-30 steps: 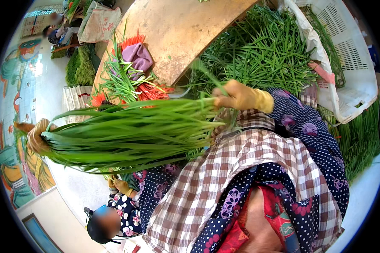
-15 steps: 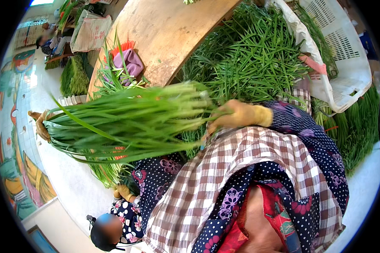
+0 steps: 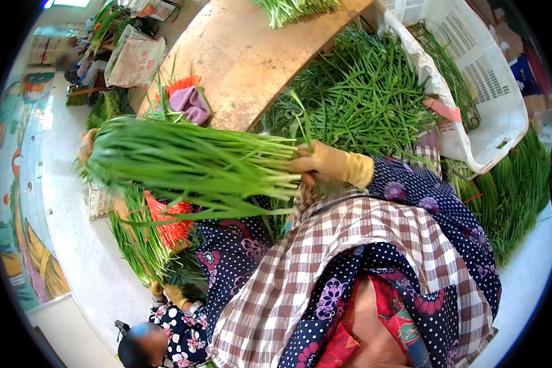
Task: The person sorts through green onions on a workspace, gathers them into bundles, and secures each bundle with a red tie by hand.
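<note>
A big bunch of garlic chives [image 3: 190, 159] stretches sideways across the middle of the view, its pale cut ends toward the right. My left hand [image 3: 86, 147], in a tan glove, is closed around the leafy end at the far left; its arm is hidden by the leaves. At the pale ends, my right hand [image 3: 319, 161] in a yellowish glove has its fingers closed on a loose chive stalk [image 3: 304, 119] that sticks up above the bunch. The right fingertips are partly hidden.
Behind is a wooden table [image 3: 227, 67] with a purple cloth [image 3: 191, 105] and more chives. Heaped chives [image 3: 356, 92] lie beside a white plastic crate [image 3: 490, 73]. Red ties [image 3: 168, 218] hang lower left, near another gloved person [image 3: 181, 322].
The bunch has shifted slightly right and up at its leafy end, and my left hand with it. My right hand has closed on a stalk at the cut ends.
</note>
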`<action>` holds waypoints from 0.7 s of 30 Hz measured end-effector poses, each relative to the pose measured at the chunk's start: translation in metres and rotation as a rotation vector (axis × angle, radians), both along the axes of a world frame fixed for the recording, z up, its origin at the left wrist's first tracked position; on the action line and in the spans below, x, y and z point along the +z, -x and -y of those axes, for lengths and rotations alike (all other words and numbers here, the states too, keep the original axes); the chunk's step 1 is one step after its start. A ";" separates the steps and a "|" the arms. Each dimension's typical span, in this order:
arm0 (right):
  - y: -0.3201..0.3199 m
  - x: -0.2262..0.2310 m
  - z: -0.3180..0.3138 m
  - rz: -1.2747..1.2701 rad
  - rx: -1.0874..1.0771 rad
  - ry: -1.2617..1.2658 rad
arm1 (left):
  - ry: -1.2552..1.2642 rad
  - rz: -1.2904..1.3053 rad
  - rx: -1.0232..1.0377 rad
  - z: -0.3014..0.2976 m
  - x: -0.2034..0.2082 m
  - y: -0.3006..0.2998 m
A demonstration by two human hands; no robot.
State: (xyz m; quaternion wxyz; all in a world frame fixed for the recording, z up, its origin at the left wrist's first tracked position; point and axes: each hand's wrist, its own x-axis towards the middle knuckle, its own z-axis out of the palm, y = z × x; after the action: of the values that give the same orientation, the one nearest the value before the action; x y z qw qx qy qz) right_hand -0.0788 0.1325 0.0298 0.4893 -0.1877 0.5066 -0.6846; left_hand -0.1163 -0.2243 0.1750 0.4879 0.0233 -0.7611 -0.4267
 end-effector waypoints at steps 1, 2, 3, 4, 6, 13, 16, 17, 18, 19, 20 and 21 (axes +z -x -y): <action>-0.002 -0.015 -0.009 -0.010 0.018 0.099 | 0.033 0.027 0.059 0.001 -0.007 0.008; -0.006 -0.018 -0.017 0.108 -0.029 0.146 | 0.060 0.059 0.110 0.003 -0.016 0.011; -0.010 -0.020 -0.021 0.225 -0.079 0.192 | 0.086 0.086 0.160 0.007 -0.025 0.016; -0.012 -0.027 -0.017 0.450 -0.108 0.322 | 0.113 0.112 0.198 0.009 -0.034 0.023; -0.014 -0.038 -0.007 0.465 -0.067 0.379 | 0.151 0.174 0.300 0.018 -0.051 0.028; -0.001 -0.031 -0.019 0.339 -0.318 0.159 | 0.351 0.404 0.605 0.042 -0.101 0.052; -0.004 -0.029 -0.064 0.154 -0.333 0.207 | 0.453 0.510 0.734 0.049 -0.120 0.067; -0.002 -0.028 -0.077 0.165 -0.411 0.213 | 0.494 0.546 0.787 0.053 -0.125 0.076; 0.002 -0.030 -0.079 0.162 -0.526 0.188 | 0.531 0.591 0.835 0.059 -0.131 0.084; 0.005 -0.029 -0.079 0.157 -0.639 0.159 | 0.568 0.636 0.887 0.067 -0.139 0.093; 0.012 -0.018 -0.073 0.022 -0.611 -0.028 | 0.597 0.670 0.930 0.071 -0.141 0.103; 0.013 -0.006 -0.062 -0.019 -0.544 -0.088 | 0.624 0.705 0.965 0.076 -0.143 0.110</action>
State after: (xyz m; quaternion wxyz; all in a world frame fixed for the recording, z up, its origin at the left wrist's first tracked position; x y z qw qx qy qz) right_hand -0.0914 0.1941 0.0239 0.2903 -0.0297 0.5723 -0.7664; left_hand -0.2268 -0.2999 0.0320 0.3303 0.3566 -0.8667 0.1122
